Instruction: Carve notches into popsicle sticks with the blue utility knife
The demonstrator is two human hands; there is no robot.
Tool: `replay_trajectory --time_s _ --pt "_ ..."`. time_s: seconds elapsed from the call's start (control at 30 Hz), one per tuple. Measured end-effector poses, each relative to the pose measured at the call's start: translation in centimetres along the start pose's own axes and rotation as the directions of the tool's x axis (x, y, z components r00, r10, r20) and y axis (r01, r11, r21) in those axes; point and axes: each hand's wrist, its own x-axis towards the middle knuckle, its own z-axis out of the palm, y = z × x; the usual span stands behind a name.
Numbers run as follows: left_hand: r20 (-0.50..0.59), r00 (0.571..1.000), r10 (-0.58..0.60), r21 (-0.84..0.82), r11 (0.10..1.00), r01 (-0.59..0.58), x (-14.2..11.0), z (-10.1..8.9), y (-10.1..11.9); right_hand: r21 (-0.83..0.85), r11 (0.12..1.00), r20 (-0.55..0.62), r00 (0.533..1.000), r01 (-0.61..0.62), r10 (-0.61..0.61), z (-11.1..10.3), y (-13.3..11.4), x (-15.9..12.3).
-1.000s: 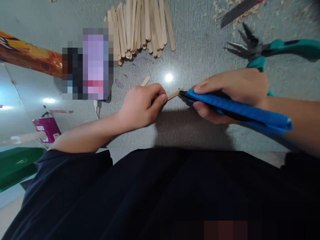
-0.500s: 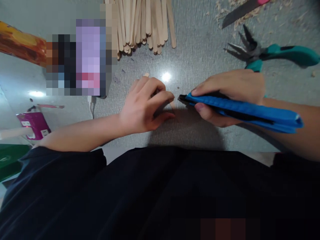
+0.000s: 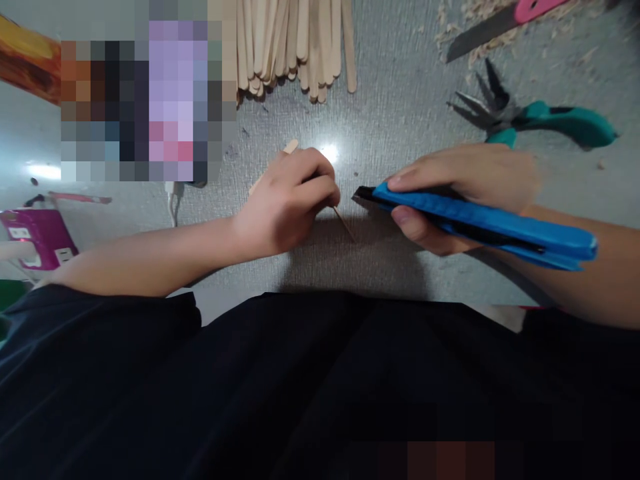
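Observation:
My left hand [image 3: 293, 197] is closed, fingers curled, above the grey table. From under its fingertips a thin wooden stick [image 3: 345, 225] points down to the right, seen nearly edge-on; the rest of it is hidden by the hand. The rounded end of a craft stick [image 3: 291, 145] shows behind the knuckles, and I cannot tell whether the hand touches it. My right hand [image 3: 465, 180] grips a blue utility knife [image 3: 485, 223] between thumb and fingers. The knife's dark blade tip points left, a short gap from the left fingers.
A pile of craft sticks [image 3: 295, 47] lies at the back. Teal-handled pliers [image 3: 565, 123] rest open behind my right hand. A pink-handled saw [image 3: 483, 40] lies among wood shavings. At the left are a purple power socket block [image 3: 40, 237], a white cable [image 3: 171, 203] and a blurred-out area.
My left fingers have curled in closer, and the thin stick now shows below them, angled down to the right. My right hand keeps the knife in nearly the same place. The view has shifted slightly.

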Motion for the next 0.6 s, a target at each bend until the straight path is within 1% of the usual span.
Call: replay_trajectory --time_s 0.1,0.2,0.3,0.4,0.53,0.6 --pt "-0.046 0.998 0.042 0.004 0.999 -0.042 -0.21 -0.19 -0.06 0.023 1.000 -0.011 1.000 0.006 -0.006 0.05 0.06 -0.03" --pt "-0.019 0.997 0.069 0.039 0.997 -0.068 -0.41 -0.48 -0.03 0.029 0.999 -0.013 0.999 0.032 -0.032 0.18 0.14 -0.04" --pt "0.020 0.999 0.048 0.101 0.994 -0.050 -0.57 -0.73 0.32 0.040 0.999 0.009 1.000 0.026 -0.026 0.14 0.28 -0.07" --pt "0.013 1.000 0.014 0.203 0.979 -0.016 -0.77 -0.79 0.77 0.046 0.999 0.033 0.999 0.015 -0.016 0.00 0.31 -0.07" --pt "0.037 0.999 -0.029 0.279 0.960 0.018 -0.84 -0.53 0.71 0.028 0.998 0.003 0.998 0.064 -0.064 0.08 0.25 0.05" --pt "0.027 0.999 -0.033 0.309 0.951 0.023 -0.72 -0.28 0.42 0.030 0.996 -0.004 0.996 0.085 -0.085 0.16 0.20 0.14"
